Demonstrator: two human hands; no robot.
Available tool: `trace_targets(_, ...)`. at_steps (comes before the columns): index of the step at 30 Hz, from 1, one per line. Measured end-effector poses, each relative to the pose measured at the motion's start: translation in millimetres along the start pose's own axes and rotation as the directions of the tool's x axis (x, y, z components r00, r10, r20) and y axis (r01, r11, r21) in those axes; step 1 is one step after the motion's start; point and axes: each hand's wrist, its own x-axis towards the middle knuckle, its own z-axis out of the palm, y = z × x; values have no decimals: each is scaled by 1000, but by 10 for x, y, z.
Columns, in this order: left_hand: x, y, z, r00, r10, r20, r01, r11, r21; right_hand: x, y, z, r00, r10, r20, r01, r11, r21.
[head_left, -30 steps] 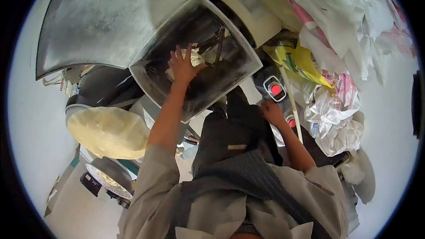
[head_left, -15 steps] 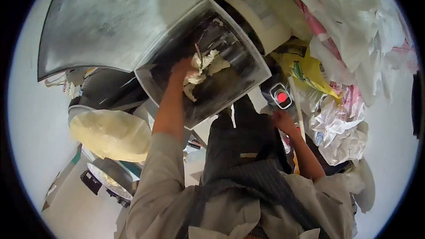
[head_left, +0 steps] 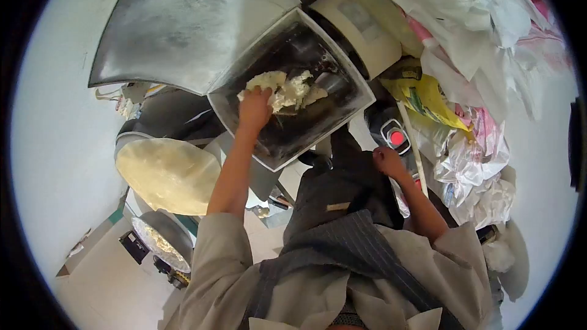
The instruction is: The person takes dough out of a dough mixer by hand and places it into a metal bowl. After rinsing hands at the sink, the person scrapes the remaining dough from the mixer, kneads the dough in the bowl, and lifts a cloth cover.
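Inside the open dark-bottomed box [head_left: 302,38], gripping the left edge of a pale doughy mass [head_left: 292,93] near the box's middle with the left hand [head_left: 254,109], pinching it between thumb and bent fingers. Below the box's right corner, just beside a red-capped container [head_left: 397,137], holding the right hand [head_left: 386,162] with fingers curled inward. Standing between a yellowish round bowl [head_left: 170,174] at left and crumpled plastic bags [head_left: 471,154] at right.

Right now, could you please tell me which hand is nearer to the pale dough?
Left. The left hand is at the pale dough, inside the open metal bin; the right hand is outside, toward the red-capped container.
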Motion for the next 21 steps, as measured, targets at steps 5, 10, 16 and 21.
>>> trace_targets(5, -337, -166, -542, 977, -43, -210, 9, 987, -161, 140, 55, 54, 987, -156, -30, 152, 982, -111)
trace_targets(10, -1008, -121, -1172, 913, -100, -394, -69, 917, -393, 73, -444, 71, 980, -190, 54, 196, 972, -127)
trace_targets(16, -2366, -326, -2273, 826, -355, -438, -140, 623, -769, -344, -2119, 349, 902, -259, 345, 82, 888, 452)
trace_targets(21, -3992, -838, -3081, 673, -629, -388, 6, 530, -848, -797, -3635, 1121, 584, -466, 665, -246, 679, 692)
